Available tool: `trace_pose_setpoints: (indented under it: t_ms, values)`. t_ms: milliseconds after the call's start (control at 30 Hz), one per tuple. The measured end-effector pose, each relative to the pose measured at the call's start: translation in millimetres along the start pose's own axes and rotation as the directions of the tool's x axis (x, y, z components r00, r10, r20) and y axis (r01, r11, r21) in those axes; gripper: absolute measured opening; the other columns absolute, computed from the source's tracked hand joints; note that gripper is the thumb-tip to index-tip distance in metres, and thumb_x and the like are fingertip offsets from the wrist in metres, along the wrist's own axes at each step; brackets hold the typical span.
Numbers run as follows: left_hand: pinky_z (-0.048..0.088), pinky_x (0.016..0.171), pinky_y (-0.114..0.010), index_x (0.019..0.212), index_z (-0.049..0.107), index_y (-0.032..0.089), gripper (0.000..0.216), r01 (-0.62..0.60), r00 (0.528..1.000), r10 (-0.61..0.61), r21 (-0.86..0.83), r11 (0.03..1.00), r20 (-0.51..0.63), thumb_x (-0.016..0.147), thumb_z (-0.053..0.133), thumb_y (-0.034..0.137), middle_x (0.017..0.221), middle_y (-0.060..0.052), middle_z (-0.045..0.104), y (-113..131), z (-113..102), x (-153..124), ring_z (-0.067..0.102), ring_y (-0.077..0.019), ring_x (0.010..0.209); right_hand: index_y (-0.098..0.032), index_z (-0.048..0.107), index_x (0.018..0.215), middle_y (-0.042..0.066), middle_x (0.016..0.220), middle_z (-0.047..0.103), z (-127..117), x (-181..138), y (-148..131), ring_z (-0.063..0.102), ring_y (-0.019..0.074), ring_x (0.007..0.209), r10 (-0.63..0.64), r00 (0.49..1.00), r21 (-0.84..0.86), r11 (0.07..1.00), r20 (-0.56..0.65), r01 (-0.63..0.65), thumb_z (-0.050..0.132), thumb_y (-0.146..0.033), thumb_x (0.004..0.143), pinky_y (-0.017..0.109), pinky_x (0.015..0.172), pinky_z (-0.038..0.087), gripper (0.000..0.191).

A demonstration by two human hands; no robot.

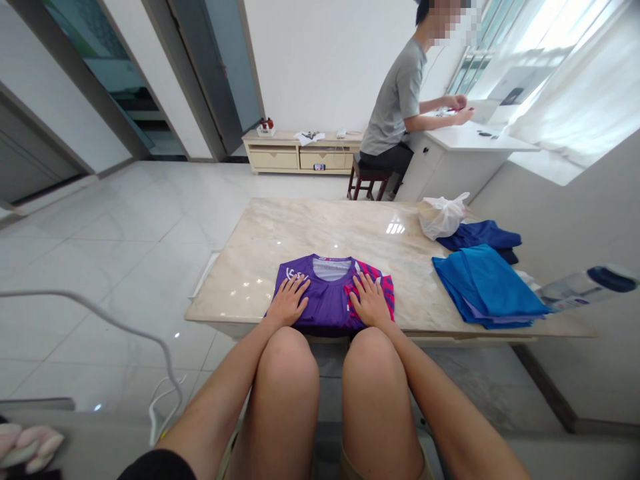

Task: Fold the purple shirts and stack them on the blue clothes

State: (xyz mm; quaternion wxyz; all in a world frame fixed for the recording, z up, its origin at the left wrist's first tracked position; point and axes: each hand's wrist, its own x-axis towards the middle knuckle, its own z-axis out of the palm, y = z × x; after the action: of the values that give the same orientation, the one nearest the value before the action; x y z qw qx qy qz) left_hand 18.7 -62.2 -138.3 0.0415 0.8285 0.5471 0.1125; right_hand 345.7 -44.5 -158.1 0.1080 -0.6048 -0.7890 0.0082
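A folded purple T-shirt (325, 303) with a pink-and-blue patterned side lies at the near edge of the marble-topped table (340, 230). Its round neckline faces away from me. My left hand (290, 300) rests flat on the left part of the shirt, fingers spread over white lettering. On the patterned right part lies my right hand (370, 300), also flat with the fingers apart. Neither hand grips the cloth. The shirt's lower edge by my knees is partly hidden.
To the right sit folded blue clothes (487, 280), a dark blue garment (480, 235), a white plastic bag (443, 217) and a clear bottle (585, 288). Beyond the table, a person (395, 100) sits on a stool at a white desk (465, 137). A low cabinet (275, 158) stands against the wall.
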Motion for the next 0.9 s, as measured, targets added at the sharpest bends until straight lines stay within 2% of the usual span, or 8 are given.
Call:
trace_pose_setpoints:
  t_ms: [533, 700, 900]
  values:
    - [0.027, 0.141, -0.057, 0.172, 0.05, 0.025, 0.062, 0.003, 1.0, -0.003, -0.009, 1.0, 0.004, 0.112, 0.044, 0.041, 0.182, -0.009, 0.043, 0.9, -1.1, 0.5, 0.033, -0.0312, 0.171, -0.019, 0.048, 0.174, 0.013, 0.183, 0.037, 3.5, 0.4, -0.3, 0.032, 0.0336, 0.171, 0.007, 1.0, -0.005, 1.0, -0.029, -0.007, 0.039, -0.043, 0.114, 0.061, 0.137, 0.026, 0.065]
    - [0.026, 0.141, -0.056, 0.172, 0.05, 0.024, 0.062, 0.011, 1.0, -0.01, -0.013, 1.0, 0.016, 0.112, 0.044, 0.041, 0.182, -0.009, 0.042, 2.5, -3.8, 0.3, 0.033, -0.0315, 0.171, -0.016, 0.049, 0.174, 0.013, 0.183, 0.035, 2.1, -0.4, -1.1, 0.031, 0.033, 0.171, 0.012, 1.0, -0.021, 1.0, -0.014, -0.013, 0.038, -0.043, 0.115, 0.059, 0.138, 0.025, 0.066]
    - [0.027, 0.141, -0.056, 0.172, 0.05, 0.027, 0.062, 0.004, 1.0, -0.004, -0.014, 1.0, 0.0, 0.112, 0.045, 0.041, 0.181, -0.008, 0.044, 1.0, -2.0, 0.2, 0.034, -0.0306, 0.17, -0.017, 0.049, 0.173, 0.013, 0.183, 0.036, 1.1, -0.5, -1.1, 0.033, 0.0336, 0.17, 0.009, 1.0, -0.027, 1.0, -0.021, -0.01, 0.037, -0.044, 0.114, 0.06, 0.138, 0.025, 0.066]
